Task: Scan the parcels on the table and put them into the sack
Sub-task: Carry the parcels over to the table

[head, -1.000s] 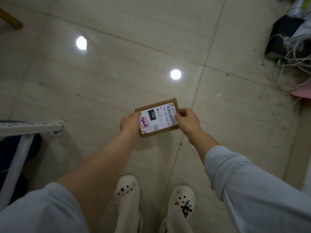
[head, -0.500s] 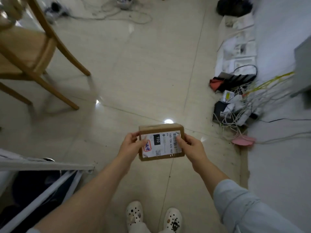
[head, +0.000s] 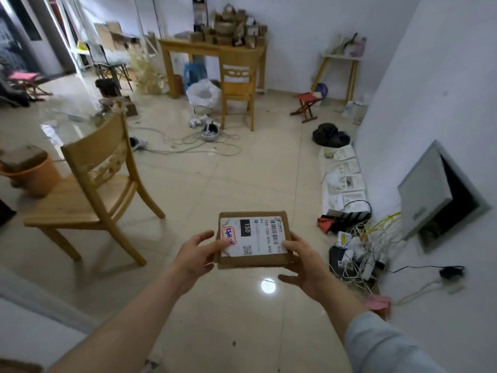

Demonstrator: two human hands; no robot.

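A small, flat cardboard parcel [head: 252, 261] was held level in the air over the tiled floor [head: 236, 324], in front of the person and well apart from the far desk [head: 188, 47] piled with boxes and the white sack [head: 203, 92] beside it. The left hand [head: 197, 255] gripped the parcel's left edge with the thumb on top. The right hand [head: 304, 262] gripped the right edge, its fingers curled round it. The parcel seemed light and stiff, since holds at two opposite edges kept it flat. Its cardboard looked matt rather than slippery, so the side edges seemed the sound place to take it, leaving the barcode bare for scanning. It was a thin brown rectangle. A white label [head: 258, 238] covered most of the top, with a barcode, a black block reading 150, a small QR code and a red-outlined stamp with blue handwriting.
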